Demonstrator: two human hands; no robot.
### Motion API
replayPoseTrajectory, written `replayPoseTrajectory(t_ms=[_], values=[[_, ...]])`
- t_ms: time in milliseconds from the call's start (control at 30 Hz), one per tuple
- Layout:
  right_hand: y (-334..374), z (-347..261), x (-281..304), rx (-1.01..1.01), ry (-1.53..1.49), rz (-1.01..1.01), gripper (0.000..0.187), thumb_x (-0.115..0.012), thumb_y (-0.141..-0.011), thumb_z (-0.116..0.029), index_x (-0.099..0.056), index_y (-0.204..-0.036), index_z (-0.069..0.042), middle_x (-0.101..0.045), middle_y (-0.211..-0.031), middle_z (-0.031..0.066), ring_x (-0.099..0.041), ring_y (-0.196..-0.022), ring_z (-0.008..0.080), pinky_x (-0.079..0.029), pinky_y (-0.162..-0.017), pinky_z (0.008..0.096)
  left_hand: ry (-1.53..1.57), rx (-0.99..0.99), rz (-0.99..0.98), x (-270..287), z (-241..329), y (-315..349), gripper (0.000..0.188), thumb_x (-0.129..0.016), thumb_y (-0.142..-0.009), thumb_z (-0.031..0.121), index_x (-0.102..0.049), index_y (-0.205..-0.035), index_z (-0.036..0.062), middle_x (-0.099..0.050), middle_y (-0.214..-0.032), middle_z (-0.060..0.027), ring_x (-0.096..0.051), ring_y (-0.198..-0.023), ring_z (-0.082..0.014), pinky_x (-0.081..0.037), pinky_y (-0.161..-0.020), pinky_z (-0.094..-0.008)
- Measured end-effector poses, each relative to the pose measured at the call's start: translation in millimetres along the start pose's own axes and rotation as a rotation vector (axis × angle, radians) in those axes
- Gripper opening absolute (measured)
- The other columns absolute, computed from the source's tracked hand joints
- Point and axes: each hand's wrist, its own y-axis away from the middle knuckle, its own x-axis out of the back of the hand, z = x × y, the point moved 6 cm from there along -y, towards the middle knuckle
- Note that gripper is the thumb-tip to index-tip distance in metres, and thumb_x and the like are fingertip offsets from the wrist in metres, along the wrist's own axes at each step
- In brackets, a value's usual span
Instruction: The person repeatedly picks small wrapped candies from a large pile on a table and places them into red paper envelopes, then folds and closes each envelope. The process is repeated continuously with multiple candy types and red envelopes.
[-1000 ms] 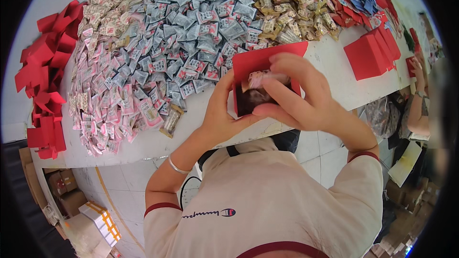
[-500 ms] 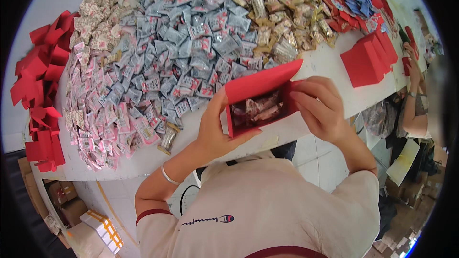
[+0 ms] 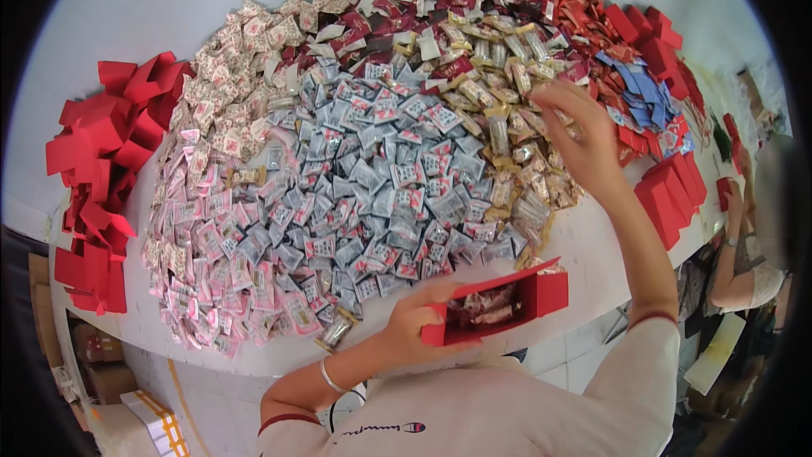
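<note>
My left hand (image 3: 420, 315) grips the left end of an open red box (image 3: 553, 291) at the table's near edge. Several wrapped pieces (image 3: 491, 305) lie inside it; their kind is hard to make out. Raised over the gold-wrapped snack bars (image 3: 507, 131), my right hand (image 3: 584, 131) has its fingers curved and apart, with nothing visible in them. Left of those bars spreads a big heap of grey-blue snack packets (image 3: 372, 178).
Pink packets (image 3: 245, 296) and cream patterned packets (image 3: 245, 59) lie left, dark red packets (image 3: 406, 4) behind. Red boxes (image 3: 101, 135) line the left end; another red box (image 3: 668, 195) and blue packets (image 3: 639, 89) are right. Another person's hand (image 3: 734, 195) shows at far right.
My right hand has left the box and reached away over the gold-wrapped bars. My left hand still holds the box, now lower in the picture as the view has tilted up.
</note>
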Motion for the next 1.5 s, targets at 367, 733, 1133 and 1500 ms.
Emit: replayPoseTrajectory(t_ms=[367,733,1133,1500], values=[[-188.5,179.1,-228.5,0.034,0.253,-0.448,0.036,-0.058,-0.072,-0.016,-0.054,-0.106,-0.004,-0.059,-0.100,0.0175,-0.056,-0.096,0.0314,-0.044,-0.081,0.0419,-0.184,-0.191,-0.084,8.0,17.1,-6.5,0.032,-0.078,-0.062,0.017,-0.052,-0.072,0.0022,-0.054,-0.111,-0.0231,-0.059,-0.092,-0.0365,-0.052,-0.077,-0.0386],[-209.8,183.6,-202.6,-0.062,0.479,-0.421,0.035,-0.064,-0.070,-0.031,-0.060,-0.091,-0.003,-0.061,-0.088,0.0167,-0.059,-0.085,0.0311,-0.048,-0.074,0.0407,-0.199,-0.218,-0.035,14.7,15.8,-8.2,0.042,-0.077,-0.064,0.017,-0.036,-0.060,0.0063,-0.054,-0.111,-0.0238,-0.059,-0.094,-0.0385,-0.052,-0.074,-0.0408],[-196.3,210.9,-153.2,-0.598,-0.970,-0.034,0.031,-0.041,-0.085,-0.005,-0.056,-0.112,-0.010,-0.060,-0.089,0.0049,-0.059,-0.076,0.0151,-0.048,-0.070,0.0297,-0.213,-0.217,-0.095,17.4,15.8,-8.6,0.035,-0.073,-0.066,0.013,-0.039,-0.069,0.0091,-0.052,-0.114,-0.0248,-0.058,-0.094,-0.0400,-0.052,-0.073,-0.0413],[-82.1,140.7,-98.2,-0.771,-1.433,-0.143,0.025,-0.060,-0.071,-0.019,-0.053,-0.092,-0.008,-0.052,-0.084,0.0004,-0.048,-0.077,0.0177,-0.039,-0.071,0.0327,-0.009,0.287,-0.038,26.2,-65.0,72.4,0.066,-0.083,-0.054,0.016,-0.035,-0.099,0.0180,-0.056,-0.103,-0.0240,-0.060,-0.089,-0.0359,-0.051,-0.073,-0.0412]])
